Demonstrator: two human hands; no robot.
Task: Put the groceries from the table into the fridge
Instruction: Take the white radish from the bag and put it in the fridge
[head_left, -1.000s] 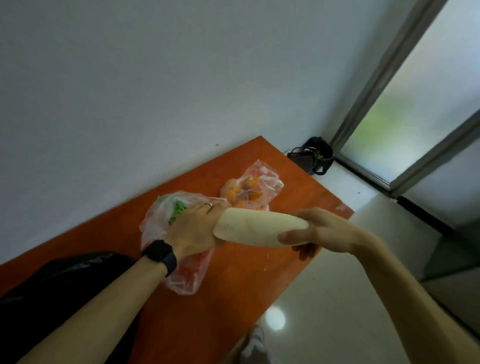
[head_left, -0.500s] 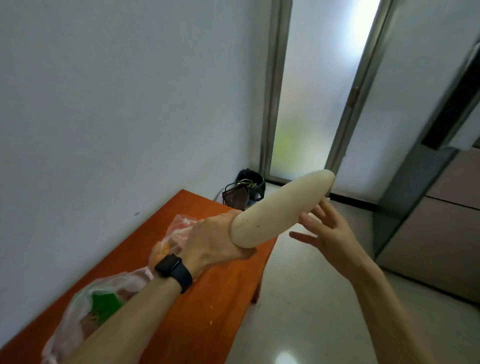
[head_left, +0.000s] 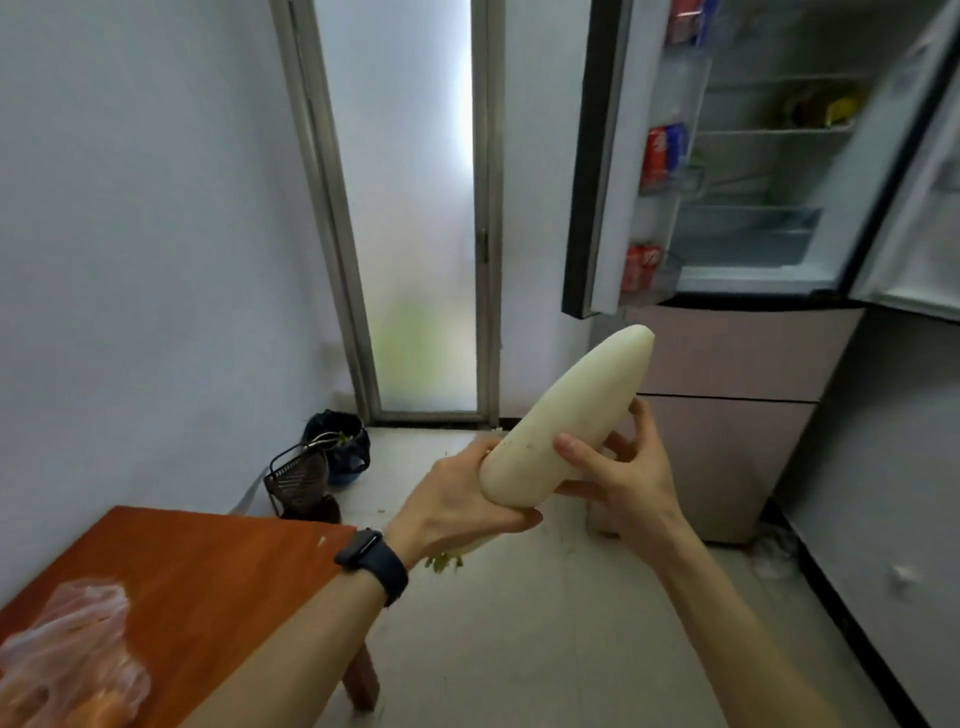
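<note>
Bottom left, nearest: table (head_left: 208, 561) corner with plastic bag (head_left: 72, 639) of groceries on it, open floor (head_left: 545, 649) to its right. Over that floor: white radish (head_left: 566, 415) tilted tip-up toward fridge (head_left: 727, 364), thick end gripped in left hand (head_left: 457, 499), right hand (head_left: 623, 478) wrapped round its middle. Farther: basket (head_left: 298, 480) and bin (head_left: 343, 441) on floor by left wall (head_left: 130, 260); fridge ahead right, doors swung open, left door (head_left: 597, 156) edge jutting out above radish tip.

Nothing readable here tbh. The red and blue cans (head_left: 664, 156) in the fridge door (head_left: 615, 104) are just blurry colour, no lettering I can make out.
</note>
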